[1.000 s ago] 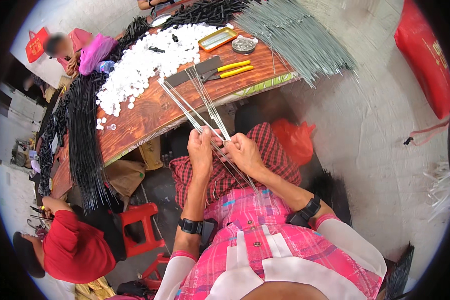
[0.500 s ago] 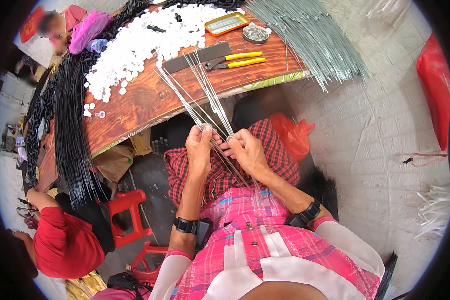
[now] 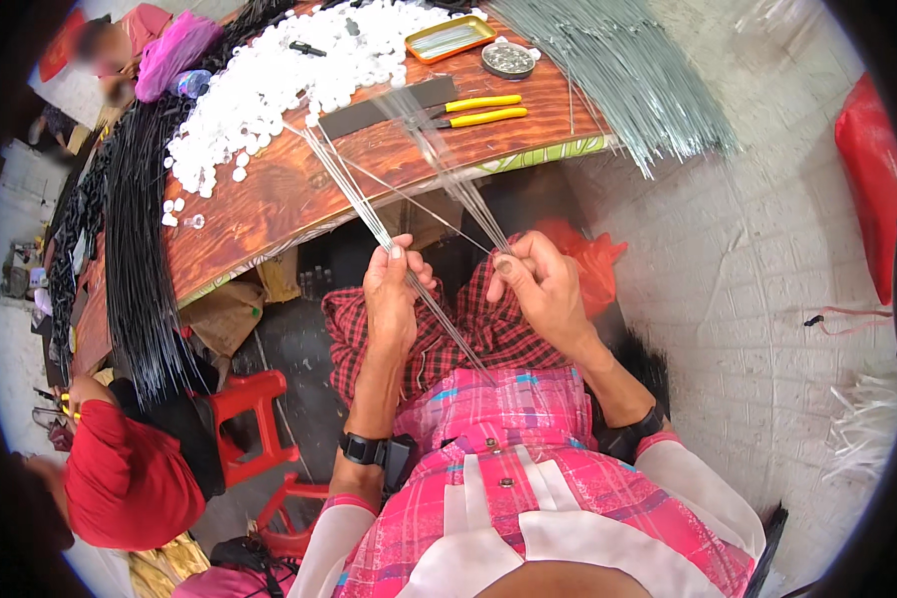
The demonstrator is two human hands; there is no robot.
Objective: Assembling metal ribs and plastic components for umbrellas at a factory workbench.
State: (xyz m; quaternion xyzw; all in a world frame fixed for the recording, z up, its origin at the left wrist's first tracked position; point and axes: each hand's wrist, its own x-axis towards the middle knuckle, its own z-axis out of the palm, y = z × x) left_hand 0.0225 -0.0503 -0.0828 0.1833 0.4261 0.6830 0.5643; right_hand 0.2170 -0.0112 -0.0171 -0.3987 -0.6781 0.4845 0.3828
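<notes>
My left hand (image 3: pixel 393 284) is closed round a small bundle of thin silvery wires (image 3: pixel 347 177), whose far ends reach up over the table edge and whose near ends slant down over my lap. Pinched in my right hand (image 3: pixel 540 284) is a second bundle of wires (image 3: pixel 468 194), smeared by motion toward its far end. One single wire (image 3: pixel 409 202) crosses slantwise between the two bundles, its lower end at the right fingers. Both hands are above a red-and-black checked cloth (image 3: pixel 349 334) on my lap.
On the wooden table (image 3: pixel 289 179) lie yellow-handled pliers (image 3: pixel 483 110), a dark flat bar (image 3: pixel 389 108), a heap of white plastic pieces (image 3: pixel 269 95), an orange-rimmed tray (image 3: pixel 450 40) and a round tin (image 3: pixel 509 60). Long wires (image 3: pixel 628 80) and black strands (image 3: pixel 140 239) overhang it. A person in red (image 3: pixel 130 468) sits left.
My right hand has moved right, away from the left, taking its bundle along. The crossing wire now slants more widely. The left hand has shifted only slightly.
</notes>
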